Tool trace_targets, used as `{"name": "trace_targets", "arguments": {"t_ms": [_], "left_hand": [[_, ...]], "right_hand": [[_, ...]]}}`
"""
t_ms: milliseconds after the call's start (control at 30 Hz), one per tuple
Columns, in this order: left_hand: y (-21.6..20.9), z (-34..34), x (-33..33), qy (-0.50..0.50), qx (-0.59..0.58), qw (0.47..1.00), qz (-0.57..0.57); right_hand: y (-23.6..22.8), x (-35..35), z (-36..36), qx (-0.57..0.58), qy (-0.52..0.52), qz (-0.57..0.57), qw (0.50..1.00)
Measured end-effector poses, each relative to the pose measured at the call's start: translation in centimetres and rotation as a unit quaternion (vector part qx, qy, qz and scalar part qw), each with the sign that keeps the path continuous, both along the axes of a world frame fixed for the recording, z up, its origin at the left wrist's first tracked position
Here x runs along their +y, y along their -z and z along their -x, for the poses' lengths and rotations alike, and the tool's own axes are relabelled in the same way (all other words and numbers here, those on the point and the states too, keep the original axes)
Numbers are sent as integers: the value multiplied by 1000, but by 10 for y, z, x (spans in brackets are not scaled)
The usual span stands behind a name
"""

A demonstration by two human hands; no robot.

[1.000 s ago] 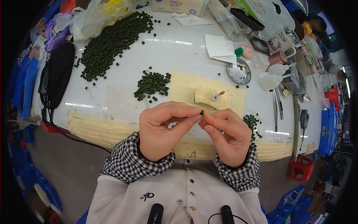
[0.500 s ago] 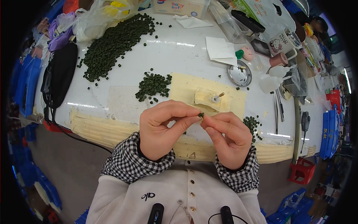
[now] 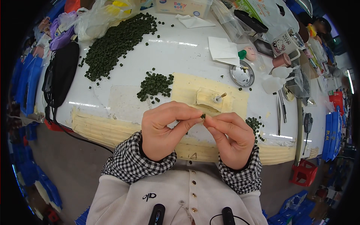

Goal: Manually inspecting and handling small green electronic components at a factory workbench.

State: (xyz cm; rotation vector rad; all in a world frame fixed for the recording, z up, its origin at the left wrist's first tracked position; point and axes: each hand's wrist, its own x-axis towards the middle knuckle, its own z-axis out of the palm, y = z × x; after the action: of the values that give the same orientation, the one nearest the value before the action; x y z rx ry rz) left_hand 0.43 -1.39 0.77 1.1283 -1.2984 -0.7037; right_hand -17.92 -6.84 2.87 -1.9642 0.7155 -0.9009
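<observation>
Small dark-green piece (image 3: 203, 116), pinched by left hand (image 3: 161, 127) in front of pale block (image 3: 204, 98), with narrow-fingered right hand (image 3: 233, 141) alongside, hold unclear, apparently in close two-handed fingerwork calling next for steadiness.

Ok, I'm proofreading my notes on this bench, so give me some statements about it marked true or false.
1. The left hand pinches a small dark green piece. True.
2. The right hand holds the long slim silver tool. False: the tool lies on the glossy white table.
3. The cream-coloured rectangular block sits on a flat pale yellow sheet. True.
4. The largest heap of dark green pieces is on the table's right. False: the largest heap is on the left.
5. The round shiny metal dish lies right of the block. True.
</observation>
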Motion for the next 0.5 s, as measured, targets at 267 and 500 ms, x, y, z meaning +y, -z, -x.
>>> {"name": "trace_targets", "arguments": {"t_ms": [267, 500], "left_hand": [[-3, 1, 1, -25, 53, 998, -29], [0, 2, 1, -23, 57, 998, -22]], "right_hand": [[-4, -8, 0, -10, 63, 61, 996], [-15, -41, 3, 120, 161, 183, 962]]}}
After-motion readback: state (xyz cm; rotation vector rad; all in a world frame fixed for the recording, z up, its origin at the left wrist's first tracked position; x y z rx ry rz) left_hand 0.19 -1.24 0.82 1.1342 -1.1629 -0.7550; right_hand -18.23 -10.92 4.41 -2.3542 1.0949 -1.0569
